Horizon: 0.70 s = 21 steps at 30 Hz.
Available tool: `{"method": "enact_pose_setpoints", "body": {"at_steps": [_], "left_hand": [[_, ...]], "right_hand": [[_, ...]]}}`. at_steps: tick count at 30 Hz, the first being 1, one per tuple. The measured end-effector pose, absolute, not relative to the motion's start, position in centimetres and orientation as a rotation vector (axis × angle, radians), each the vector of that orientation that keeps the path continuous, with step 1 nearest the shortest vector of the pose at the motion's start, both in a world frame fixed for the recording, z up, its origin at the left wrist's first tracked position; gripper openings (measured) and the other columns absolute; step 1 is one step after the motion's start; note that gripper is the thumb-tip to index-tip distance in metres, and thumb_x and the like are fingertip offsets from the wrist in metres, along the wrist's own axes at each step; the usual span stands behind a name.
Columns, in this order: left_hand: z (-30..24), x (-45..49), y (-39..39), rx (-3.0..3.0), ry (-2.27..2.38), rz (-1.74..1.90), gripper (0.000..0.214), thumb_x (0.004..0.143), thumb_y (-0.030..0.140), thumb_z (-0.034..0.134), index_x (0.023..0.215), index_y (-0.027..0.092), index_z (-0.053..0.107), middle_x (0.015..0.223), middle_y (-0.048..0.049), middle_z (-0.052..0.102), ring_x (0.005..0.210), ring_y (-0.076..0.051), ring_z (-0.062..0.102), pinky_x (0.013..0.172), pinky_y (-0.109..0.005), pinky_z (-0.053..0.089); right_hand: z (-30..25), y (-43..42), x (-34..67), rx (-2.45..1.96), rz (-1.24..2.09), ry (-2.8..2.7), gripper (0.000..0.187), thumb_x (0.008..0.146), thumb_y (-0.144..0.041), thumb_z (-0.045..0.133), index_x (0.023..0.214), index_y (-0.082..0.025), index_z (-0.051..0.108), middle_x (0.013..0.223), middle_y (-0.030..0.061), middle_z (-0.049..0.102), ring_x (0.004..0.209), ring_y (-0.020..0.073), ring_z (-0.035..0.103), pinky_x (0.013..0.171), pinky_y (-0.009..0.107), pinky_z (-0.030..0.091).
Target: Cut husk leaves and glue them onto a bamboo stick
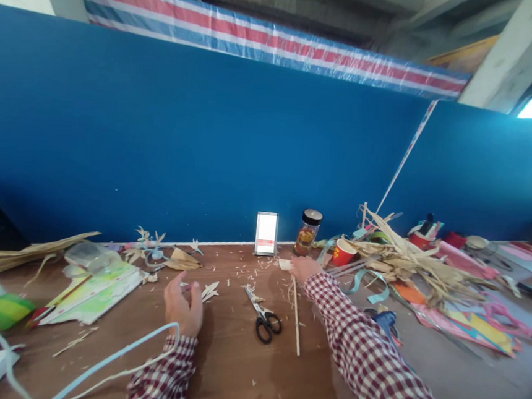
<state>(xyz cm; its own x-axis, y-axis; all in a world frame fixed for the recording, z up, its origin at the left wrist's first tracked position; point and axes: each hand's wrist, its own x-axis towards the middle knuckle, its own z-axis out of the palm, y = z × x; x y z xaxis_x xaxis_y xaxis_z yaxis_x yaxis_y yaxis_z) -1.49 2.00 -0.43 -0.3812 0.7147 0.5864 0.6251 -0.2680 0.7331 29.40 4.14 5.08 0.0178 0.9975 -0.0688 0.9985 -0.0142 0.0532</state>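
Note:
My left hand (183,304) is just above the table, its fingers loosely curled and the thumb apart, holding nothing that I can see. Right beside it lie several pale husk petals (210,291). Farther out, my right hand (306,269) is low over the table with its fingers closed at a small pale flat piece (284,264). Under that hand is the upper end of a thin wooden stick (296,320), which lies pointing toward me. Black-handled scissors (263,320) rest between the two hands, blades pointing away and slightly parted.
Husk scraps are scattered around a blurred white block (267,234) and a lidded jar (307,233) at the back. Dried husks (419,262), a red paper cup (344,253) and ribbons crowd the right. A painted sheet (95,290) lies left. Light-blue tubing (117,351) arches in front.

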Motion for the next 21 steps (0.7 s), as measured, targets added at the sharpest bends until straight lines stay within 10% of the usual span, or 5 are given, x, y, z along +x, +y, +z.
{"method": "enact_pose_setpoints", "body": {"at_steps": [21], "left_hand": [[0.2, -0.9, 1.4, 1.815, 1.808, 1.705, 0.037, 0.076, 0.029, 0.047, 0.110, 0.014, 0.048, 0.094, -0.0088, 0.051, 0.082, -0.022, 0.053, 0.081, -0.041, 0.043]], "right_hand": [[6.0, -7.3, 20.0, 1.669, -0.335, 2.803, 0.032, 0.079, -0.040, 0.053, 0.107, -0.026, 0.058, 0.101, 0.0032, 0.062, 0.098, 0.0202, 0.049, 0.084, 0.032, 0.035]]}}
